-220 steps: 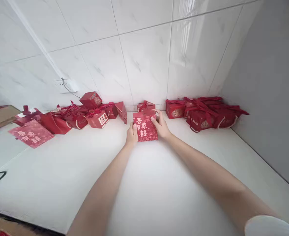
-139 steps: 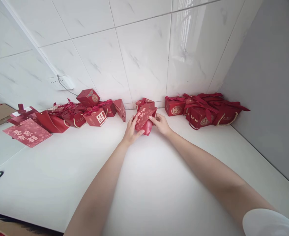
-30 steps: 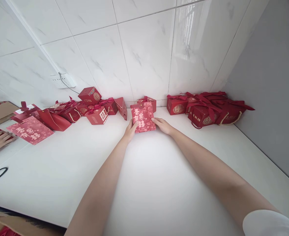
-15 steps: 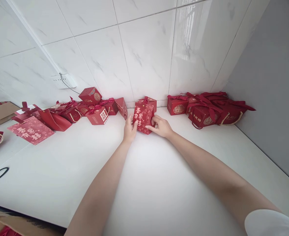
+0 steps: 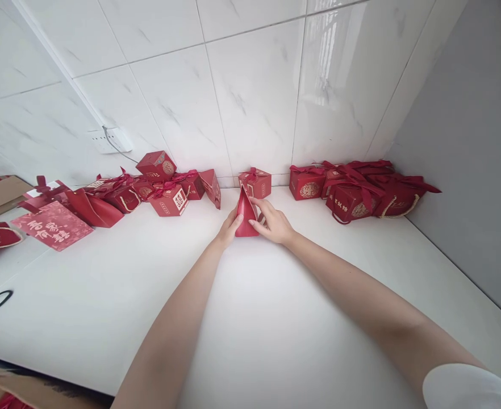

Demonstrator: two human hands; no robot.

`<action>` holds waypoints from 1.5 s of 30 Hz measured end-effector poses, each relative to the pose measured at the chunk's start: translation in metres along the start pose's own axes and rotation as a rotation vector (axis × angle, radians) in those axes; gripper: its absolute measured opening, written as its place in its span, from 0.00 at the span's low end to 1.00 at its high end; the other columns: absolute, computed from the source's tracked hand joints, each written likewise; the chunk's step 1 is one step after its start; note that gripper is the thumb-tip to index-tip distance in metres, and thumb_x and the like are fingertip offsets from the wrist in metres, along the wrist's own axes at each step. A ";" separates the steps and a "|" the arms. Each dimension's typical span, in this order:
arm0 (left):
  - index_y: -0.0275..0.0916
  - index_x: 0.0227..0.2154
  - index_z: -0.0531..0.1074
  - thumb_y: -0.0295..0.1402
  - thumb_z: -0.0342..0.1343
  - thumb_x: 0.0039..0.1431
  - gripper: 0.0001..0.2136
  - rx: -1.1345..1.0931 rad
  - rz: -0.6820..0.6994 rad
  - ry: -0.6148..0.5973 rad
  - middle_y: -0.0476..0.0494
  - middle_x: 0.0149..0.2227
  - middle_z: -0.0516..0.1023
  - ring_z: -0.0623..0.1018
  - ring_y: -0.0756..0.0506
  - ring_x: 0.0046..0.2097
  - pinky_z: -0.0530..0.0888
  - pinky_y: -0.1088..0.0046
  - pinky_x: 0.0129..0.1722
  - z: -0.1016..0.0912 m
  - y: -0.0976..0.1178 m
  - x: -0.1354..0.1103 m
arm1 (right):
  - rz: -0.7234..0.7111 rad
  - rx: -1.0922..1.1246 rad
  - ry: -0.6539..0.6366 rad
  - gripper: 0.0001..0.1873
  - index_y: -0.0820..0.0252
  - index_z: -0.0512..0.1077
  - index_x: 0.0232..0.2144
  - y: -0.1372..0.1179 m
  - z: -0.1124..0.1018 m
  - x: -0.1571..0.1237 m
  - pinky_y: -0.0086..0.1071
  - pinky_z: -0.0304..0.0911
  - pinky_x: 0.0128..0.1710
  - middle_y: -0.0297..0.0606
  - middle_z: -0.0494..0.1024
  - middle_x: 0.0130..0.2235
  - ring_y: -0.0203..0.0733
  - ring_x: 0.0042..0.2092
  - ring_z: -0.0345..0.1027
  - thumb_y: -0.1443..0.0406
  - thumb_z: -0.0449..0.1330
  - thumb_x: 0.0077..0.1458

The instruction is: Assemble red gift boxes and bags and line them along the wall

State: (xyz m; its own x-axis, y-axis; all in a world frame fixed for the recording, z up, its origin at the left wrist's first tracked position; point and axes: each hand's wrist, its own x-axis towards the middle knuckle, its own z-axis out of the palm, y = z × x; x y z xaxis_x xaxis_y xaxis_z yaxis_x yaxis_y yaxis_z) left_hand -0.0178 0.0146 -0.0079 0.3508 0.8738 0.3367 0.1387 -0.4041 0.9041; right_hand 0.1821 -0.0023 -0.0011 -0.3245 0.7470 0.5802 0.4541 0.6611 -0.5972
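Currently, left hand (image 5: 229, 228): clamped on red carton (image 5: 246, 221), left side.
Right hand (image 5: 275, 224): thumb and fingers against its right side.
Carton spot: between both hands, peak up, over white counter (image 5: 276, 318).
Ribboned box (image 5: 257, 186): just behind.

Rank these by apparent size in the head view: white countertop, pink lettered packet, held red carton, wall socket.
White countertop
Pink lettered packet
Held red carton and wall socket: too alike to rank.

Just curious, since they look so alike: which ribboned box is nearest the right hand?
The lone ribboned box just beyond the right hand; the other ribboned boxes cluster farther off, to either side.
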 end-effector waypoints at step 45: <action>0.40 0.65 0.56 0.40 0.50 0.63 0.28 0.193 0.167 0.308 0.38 0.54 0.76 0.75 0.40 0.56 0.72 0.62 0.52 -0.003 0.003 -0.003 | 0.537 1.322 -0.058 0.14 0.51 0.75 0.42 0.065 -0.022 0.013 0.30 0.67 0.46 0.30 0.81 0.44 0.35 0.44 0.74 0.67 0.62 0.51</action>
State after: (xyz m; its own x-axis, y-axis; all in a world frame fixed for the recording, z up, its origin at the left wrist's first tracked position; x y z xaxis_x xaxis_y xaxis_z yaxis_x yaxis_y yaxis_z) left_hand -0.0214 0.0114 -0.0057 0.0935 0.8200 0.5646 0.2850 -0.5654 0.7740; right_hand 0.2252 0.0485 -0.0203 -0.4114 0.9037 0.1183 -0.5526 -0.1441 -0.8209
